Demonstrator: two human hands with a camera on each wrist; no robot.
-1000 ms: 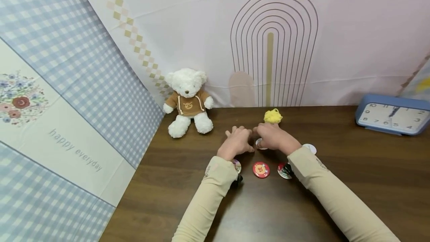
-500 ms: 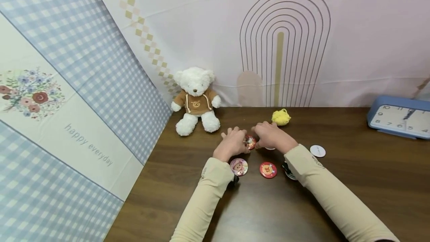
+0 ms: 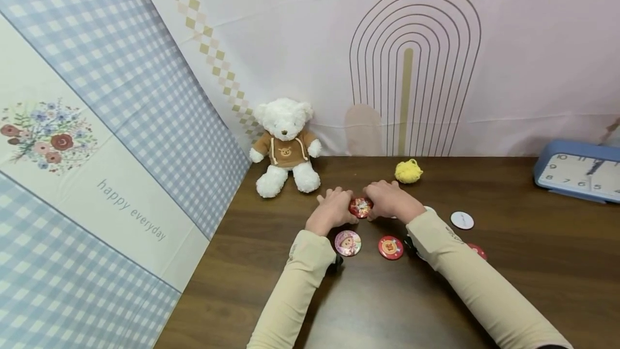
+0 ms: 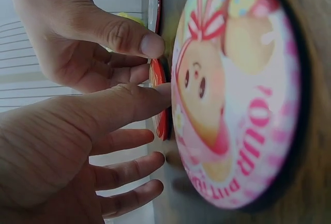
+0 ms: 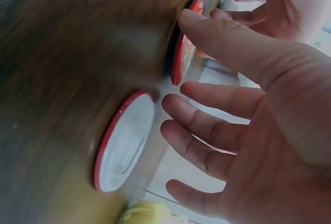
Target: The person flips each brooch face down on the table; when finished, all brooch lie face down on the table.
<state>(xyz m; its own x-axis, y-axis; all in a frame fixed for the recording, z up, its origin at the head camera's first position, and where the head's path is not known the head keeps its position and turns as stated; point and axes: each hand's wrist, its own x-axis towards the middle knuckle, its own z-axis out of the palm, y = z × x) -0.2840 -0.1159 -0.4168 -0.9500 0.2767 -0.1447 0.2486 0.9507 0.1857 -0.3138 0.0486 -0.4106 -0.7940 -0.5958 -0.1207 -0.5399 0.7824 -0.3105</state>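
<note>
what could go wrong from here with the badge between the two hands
The red badge lies between the left hand and the right hand, so uneven pressure from their fingers could slide or twist it. The pink badge sits close by the left sleeve; drawing that arm back might nudge it. A white badge lies near the right hand's fingers and might get bumped.
</note>
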